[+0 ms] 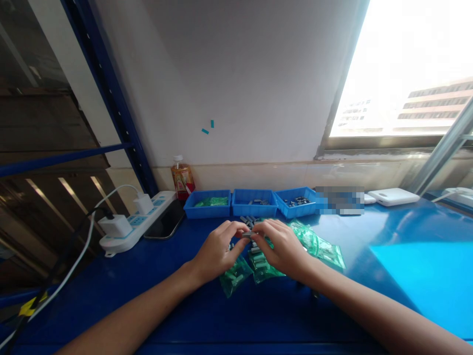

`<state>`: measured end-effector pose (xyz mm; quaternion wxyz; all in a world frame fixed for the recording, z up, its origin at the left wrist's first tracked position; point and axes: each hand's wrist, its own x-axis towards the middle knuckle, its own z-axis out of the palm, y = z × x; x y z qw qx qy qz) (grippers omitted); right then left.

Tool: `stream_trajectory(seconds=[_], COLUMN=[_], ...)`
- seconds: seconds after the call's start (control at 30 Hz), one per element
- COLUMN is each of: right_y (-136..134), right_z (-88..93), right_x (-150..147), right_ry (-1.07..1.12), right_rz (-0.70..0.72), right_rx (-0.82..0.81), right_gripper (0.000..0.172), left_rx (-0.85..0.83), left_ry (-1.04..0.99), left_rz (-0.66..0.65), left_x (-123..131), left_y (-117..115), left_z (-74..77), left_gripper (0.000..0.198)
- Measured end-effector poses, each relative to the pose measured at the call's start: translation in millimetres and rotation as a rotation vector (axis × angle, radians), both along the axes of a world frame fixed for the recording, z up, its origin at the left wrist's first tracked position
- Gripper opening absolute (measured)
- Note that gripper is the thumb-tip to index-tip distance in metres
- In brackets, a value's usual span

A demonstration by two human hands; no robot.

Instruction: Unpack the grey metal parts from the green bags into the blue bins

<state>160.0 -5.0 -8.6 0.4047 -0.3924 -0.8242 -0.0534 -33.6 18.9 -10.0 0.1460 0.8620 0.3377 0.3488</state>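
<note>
My left hand (219, 249) and my right hand (279, 244) meet over the middle of the blue table. Between their thumbs and fingertips they pinch one small grey metal piece (248, 234), both hands closed on it. Its exact kind is too small to tell. Beneath and behind the hands lie several similar loose metal pieces (249, 220), partly hidden by the fingers. Green plastic bags with pieces inside lie around them: one bag (234, 277) below my left hand, another bag (263, 268) between the hands, and more bags (320, 244) beyond my right hand.
Along the wall stand three blue bins: the left bin (207, 212) with green bags, the middle bin (254, 209) and right bin (298, 211) with small metal parts. At left are a power strip (138, 224), a phone (165, 224) and a bottle (182, 177). A white box (394, 197) sits at right.
</note>
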Motion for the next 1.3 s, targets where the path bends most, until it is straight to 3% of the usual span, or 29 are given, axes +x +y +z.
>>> stream_trajectory(seconds=[0.33,0.5,0.63,0.73,1.3], right_y=[-1.0,-1.2,-0.5,-0.8,-1.9], right_z=[-1.3,-1.4,-2.5,-2.4,-2.1], right_x=[1.2,0.5,0.2,0.0,0.7], right_ry=[-0.054,-0.026,0.015,0.009,-0.005], right_rz=[0.021,0.016,-0.002,0.012,0.026], right_rx=[-0.015,-0.003,-0.004,0.000,-0.018], right_gripper=[0.010,0.011,0.013,0.013,0.011], left_rx=[-0.022,-0.035,-0.006,0.015,-0.003], left_ry=[0.039,0.017,0.001,0.006,-0.002], left_rz=[-0.025,-0.040,-0.043,-0.022,-0.038], left_x=[-1.0,-1.3,-1.7,-1.6,-2.8], left_y=[-0.8,-0.6,-0.2,0.3,-1.0], left_z=[5.4,3.1,-0.8,-2.1,1.7], left_gripper=[0.025,0.021,0.029,0.020,0.024])
